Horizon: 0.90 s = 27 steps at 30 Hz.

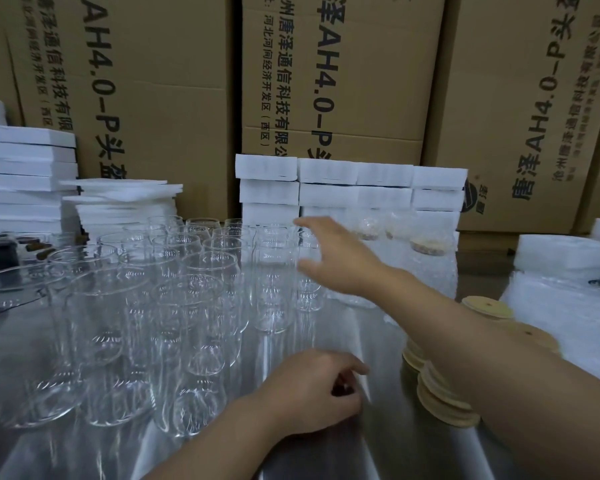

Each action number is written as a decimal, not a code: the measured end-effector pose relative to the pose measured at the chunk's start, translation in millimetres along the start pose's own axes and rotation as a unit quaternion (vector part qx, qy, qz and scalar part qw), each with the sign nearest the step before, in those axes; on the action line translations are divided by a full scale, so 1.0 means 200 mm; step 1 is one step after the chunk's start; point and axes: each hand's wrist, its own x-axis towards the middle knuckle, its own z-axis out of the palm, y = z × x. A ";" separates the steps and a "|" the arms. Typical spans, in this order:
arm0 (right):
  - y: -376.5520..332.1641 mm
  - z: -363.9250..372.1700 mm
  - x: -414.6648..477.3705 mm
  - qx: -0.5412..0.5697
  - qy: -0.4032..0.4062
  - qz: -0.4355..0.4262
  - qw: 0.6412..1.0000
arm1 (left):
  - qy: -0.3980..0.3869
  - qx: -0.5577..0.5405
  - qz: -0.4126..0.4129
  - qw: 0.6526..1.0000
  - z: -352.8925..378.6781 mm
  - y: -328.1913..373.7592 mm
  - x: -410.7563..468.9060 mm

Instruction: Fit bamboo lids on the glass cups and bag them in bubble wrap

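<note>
1. The right hand has its fingers spread apart and straight, holding nothing. It is stretched out at mid-frame beside the rightmost of the glass cups. The blur hides whether the thumb touches one.
2. The left hand rests low in the centre with its fingers curled inward. I cannot tell whether they pinch anything.
3. The open cups stand crowded together from the lower left to the centre, upright and without lids.
4. The bamboo lids lie in loose stacks at the lower right, under the right forearm and well apart from most cups.
5. As for progress, a few bagged cups with lids on stand right of centre. Far more cups wait bare, so I judge most of the work is left.
6. More bubble wrap lies at the right edge.
7. The table is shiny metal. Foam blocks are stacked behind the cups and at the upper left. Printed cardboard boxes fill the top of the frame.
</note>
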 end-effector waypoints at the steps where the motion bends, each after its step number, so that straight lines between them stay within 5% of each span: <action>1: -0.03 0.04 0.01 -0.018 -0.071 0.015 0.997 | -0.002 -0.006 -0.003 1.000 0.00 0.00 0.00; 4: -0.06 0.12 0.04 -0.046 -0.149 0.060 0.986 | -0.006 -0.017 -0.006 1.000 0.00 -0.01 0.00; 8: -0.07 0.13 0.02 -0.011 -0.102 0.075 0.992 | -0.002 -0.016 -0.002 1.000 0.00 -0.01 0.01; 14: -0.06 0.13 -0.12 0.216 -0.055 0.142 0.965 | -0.004 -0.026 -0.011 1.000 0.01 0.00 0.01; 21: 0.03 0.18 -0.32 0.259 0.161 0.147 0.941 | -0.009 -0.178 -0.106 0.978 0.02 -0.03 0.03; 24: 0.08 0.27 -0.41 0.244 0.242 0.142 0.928 | 0.039 -0.282 -0.202 0.937 0.01 -0.02 0.04; 27: 0.10 0.29 -0.44 0.238 0.293 0.146 0.915 | 0.096 -0.439 -0.301 0.841 0.00 -0.03 0.05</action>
